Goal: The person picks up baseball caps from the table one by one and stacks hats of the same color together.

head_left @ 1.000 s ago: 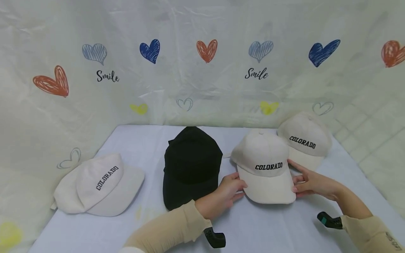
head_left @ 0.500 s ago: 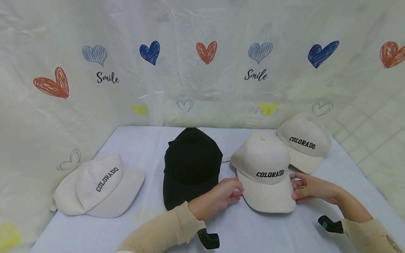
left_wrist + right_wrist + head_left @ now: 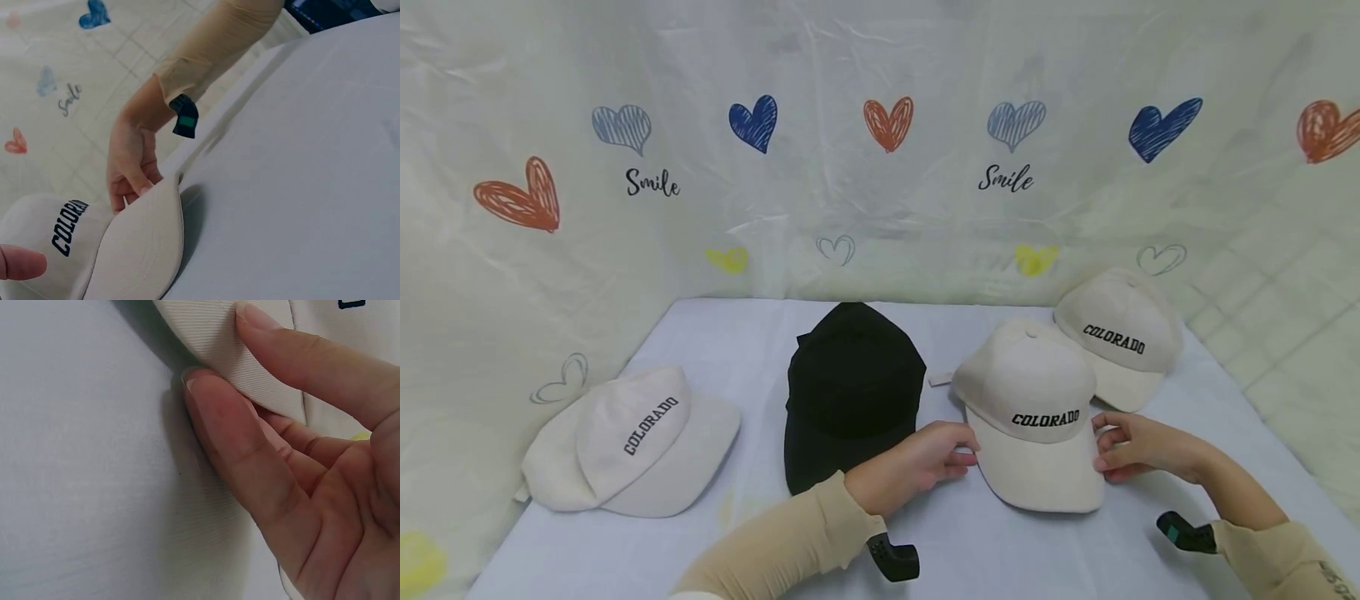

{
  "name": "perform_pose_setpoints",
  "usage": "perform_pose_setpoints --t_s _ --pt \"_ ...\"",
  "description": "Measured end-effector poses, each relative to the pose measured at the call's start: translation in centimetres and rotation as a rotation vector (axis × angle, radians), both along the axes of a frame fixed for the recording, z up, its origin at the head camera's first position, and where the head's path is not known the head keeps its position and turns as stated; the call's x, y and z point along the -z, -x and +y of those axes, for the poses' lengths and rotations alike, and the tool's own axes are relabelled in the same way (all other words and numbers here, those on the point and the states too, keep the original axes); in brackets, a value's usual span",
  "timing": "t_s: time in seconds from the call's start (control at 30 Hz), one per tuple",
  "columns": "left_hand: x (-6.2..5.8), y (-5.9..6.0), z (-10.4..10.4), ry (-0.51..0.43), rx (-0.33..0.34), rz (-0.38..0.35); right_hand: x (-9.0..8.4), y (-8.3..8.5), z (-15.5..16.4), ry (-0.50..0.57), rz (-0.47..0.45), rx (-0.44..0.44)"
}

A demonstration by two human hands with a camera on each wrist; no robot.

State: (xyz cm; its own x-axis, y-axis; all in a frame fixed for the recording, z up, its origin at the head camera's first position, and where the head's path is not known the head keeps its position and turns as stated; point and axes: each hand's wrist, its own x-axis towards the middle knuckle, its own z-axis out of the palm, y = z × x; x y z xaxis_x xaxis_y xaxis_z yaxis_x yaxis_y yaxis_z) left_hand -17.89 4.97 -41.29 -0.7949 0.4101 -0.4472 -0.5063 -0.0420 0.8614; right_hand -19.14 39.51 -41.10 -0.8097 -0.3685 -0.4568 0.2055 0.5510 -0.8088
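A white baseball cap [image 3: 1037, 417] lettered COLORADO sits right of centre in the head view, brim toward me. My left hand [image 3: 917, 467] holds the left edge of its brim with bent fingers. In the left wrist view, only the left thumb [image 3: 22, 262] shows, over the cap [image 3: 140, 237]. At the brim's right edge, my right hand [image 3: 1146, 450] grips with thumb and fingers. Close up, the right wrist view has one fingertip [image 3: 259, 319] on top of the brim [image 3: 225, 347] and other fingers tucked under its edge.
Behind to the right, a second white COLORADO cap [image 3: 1120, 337] overlaps the held one. A black cap [image 3: 853, 383] lies left of it, by the left forearm. Another white cap [image 3: 632, 442] lies tilted at far left. A heart-printed curtain [image 3: 887, 192] backs the white table [image 3: 1000, 558].
The held cap has come toward me and slightly right, drawing away from the cap behind it. The right hand's extended index finger has bent in to the brim. The other caps stay put.
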Motion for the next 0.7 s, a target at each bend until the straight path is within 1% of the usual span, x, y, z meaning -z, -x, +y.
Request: perform_pose_setpoints --t_s 0.33,0.5,0.7 --pt "0.03 0.11 0.09 0.019 0.011 0.003 -0.69 0.21 -0.38 -0.079 0.011 -0.019" --pt "0.03 0.1 -0.05 0.031 0.019 -0.005 -0.59 0.27 -0.49 -0.114 0.019 -0.018" --pt "-0.08 0.17 -0.23 0.037 0.024 -0.004 -0.61 0.34 -0.67 -0.13 0.028 -0.019"
